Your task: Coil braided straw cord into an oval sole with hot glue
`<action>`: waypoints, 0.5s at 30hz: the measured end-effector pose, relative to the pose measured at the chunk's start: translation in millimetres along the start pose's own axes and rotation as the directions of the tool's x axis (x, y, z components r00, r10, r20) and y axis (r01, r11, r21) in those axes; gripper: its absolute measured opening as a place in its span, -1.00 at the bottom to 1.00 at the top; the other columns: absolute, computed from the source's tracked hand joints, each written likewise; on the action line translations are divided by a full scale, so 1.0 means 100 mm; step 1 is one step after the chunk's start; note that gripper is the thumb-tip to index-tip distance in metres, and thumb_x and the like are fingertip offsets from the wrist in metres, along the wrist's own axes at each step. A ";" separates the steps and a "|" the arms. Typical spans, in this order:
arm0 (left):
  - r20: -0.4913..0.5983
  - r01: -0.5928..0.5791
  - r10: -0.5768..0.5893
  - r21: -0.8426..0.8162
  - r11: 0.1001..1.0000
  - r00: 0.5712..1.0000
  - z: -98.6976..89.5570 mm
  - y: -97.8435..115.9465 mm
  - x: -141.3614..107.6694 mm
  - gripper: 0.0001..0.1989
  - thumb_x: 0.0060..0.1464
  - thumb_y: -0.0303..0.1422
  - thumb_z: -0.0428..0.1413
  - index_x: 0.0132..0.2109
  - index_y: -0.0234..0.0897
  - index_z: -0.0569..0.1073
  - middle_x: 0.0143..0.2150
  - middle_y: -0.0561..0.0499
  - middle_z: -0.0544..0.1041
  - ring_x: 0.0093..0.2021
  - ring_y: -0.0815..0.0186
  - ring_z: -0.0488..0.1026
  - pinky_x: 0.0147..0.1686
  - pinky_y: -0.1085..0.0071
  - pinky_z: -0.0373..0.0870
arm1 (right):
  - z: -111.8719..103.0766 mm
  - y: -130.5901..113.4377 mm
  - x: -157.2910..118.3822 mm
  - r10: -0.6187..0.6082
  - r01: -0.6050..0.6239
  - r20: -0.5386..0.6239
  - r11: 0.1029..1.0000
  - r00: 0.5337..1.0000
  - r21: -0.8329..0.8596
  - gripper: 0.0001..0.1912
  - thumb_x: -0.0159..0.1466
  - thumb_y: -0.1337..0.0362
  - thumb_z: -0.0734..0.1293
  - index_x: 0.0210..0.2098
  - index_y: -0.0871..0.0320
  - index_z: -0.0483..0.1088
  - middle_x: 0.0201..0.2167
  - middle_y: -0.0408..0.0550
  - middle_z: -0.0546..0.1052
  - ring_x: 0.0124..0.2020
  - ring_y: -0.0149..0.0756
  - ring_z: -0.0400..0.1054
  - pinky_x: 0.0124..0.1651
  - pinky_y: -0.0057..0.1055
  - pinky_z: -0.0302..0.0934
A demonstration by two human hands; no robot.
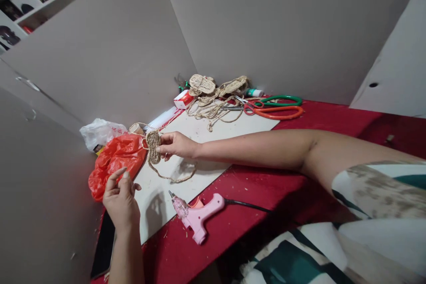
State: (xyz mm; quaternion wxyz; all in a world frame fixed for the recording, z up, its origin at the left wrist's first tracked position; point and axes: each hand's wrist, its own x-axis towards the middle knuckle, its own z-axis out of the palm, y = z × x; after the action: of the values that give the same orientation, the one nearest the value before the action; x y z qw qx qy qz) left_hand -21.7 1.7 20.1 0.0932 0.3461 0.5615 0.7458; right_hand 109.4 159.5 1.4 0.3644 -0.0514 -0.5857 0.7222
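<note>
Between the fingers of the right hand, the braided piece is rough, matt fibre. Beside the left hand, above its fingers, the red bag is glossy, crinkled plastic. Below the right fingers, the pink glue gun is smooth plastic with a metal nozzle.

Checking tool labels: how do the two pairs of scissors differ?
The large scissors have one green and one orange loop; the small scissors have red ones. The large scissors' loops reach over the red surface; the small scissors' stay over the pale board. Both lie by the braided cord.
</note>
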 end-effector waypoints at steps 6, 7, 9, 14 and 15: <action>-0.046 -0.177 0.184 0.119 0.977 0.982 0.06 0.02 -0.10 -0.79 -0.07 -0.28 0.28 -0.29 -0.32 0.53 -0.64 0.18 0.31 -0.65 0.49 0.22 -0.59 0.50 0.27 | 0.00 -0.06 0.00 -0.107 0.105 -0.079 0.994 0.991 -0.030 -0.85 0.03 0.33 0.39 -0.44 0.27 0.35 -0.59 -0.20 0.40 -0.55 -0.51 0.30 -0.52 -0.55 0.29; -0.057 -0.186 0.192 0.095 0.978 0.980 0.06 0.03 -0.09 -0.80 -0.06 -0.28 0.27 -0.33 -0.32 0.52 -0.66 0.19 0.27 -0.66 0.49 0.19 -0.60 0.50 0.25 | 0.00 -0.07 0.00 -0.125 0.123 -0.090 0.992 0.988 -0.031 -0.85 0.03 0.33 0.38 -0.44 0.27 0.34 -0.58 -0.21 0.40 -0.55 -0.51 0.29 -0.51 -0.55 0.29; -0.073 -0.193 0.195 0.028 0.981 0.978 0.05 0.05 -0.06 -0.77 -0.03 -0.27 0.25 -0.47 -0.32 0.44 -0.69 0.20 0.21 -0.68 0.50 0.11 -0.63 0.50 0.21 | 0.01 -0.11 0.00 -0.164 0.161 -0.112 0.986 0.980 -0.031 -0.86 0.03 0.34 0.37 -0.44 0.26 0.34 -0.57 -0.22 0.38 -0.53 -0.52 0.28 -0.49 -0.54 0.29; -0.178 -0.210 0.196 -0.065 0.975 0.964 -0.08 0.08 0.10 -0.58 -0.09 -0.33 0.26 -0.63 -0.26 0.15 -0.73 0.24 0.09 -0.71 0.51 0.03 -0.68 0.51 0.13 | -0.02 -0.31 0.04 -0.292 0.291 -0.213 0.956 0.932 -0.037 -0.86 0.04 0.34 0.35 -0.40 0.23 0.31 -0.51 -0.21 0.38 -0.49 -0.53 0.27 -0.44 -0.55 0.28; -0.192 -0.201 0.184 -0.072 0.977 0.964 -0.11 0.08 0.13 -0.58 -0.11 -0.35 0.26 -0.63 -0.26 0.13 -0.74 0.24 0.08 -0.71 0.52 0.02 -0.69 0.52 0.12 | -0.04 -0.37 0.05 -0.321 0.322 -0.244 0.946 0.915 -0.038 -0.85 0.05 0.32 0.33 -0.38 0.22 0.30 -0.48 -0.20 0.38 -0.48 -0.53 0.27 -0.42 -0.55 0.29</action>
State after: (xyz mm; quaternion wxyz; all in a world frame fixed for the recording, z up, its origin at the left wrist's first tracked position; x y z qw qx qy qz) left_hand -36.7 -2.9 31.3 -0.0165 0.3241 0.4968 0.8049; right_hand 124.6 167.5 34.5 0.5481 -0.0435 -0.5352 0.6413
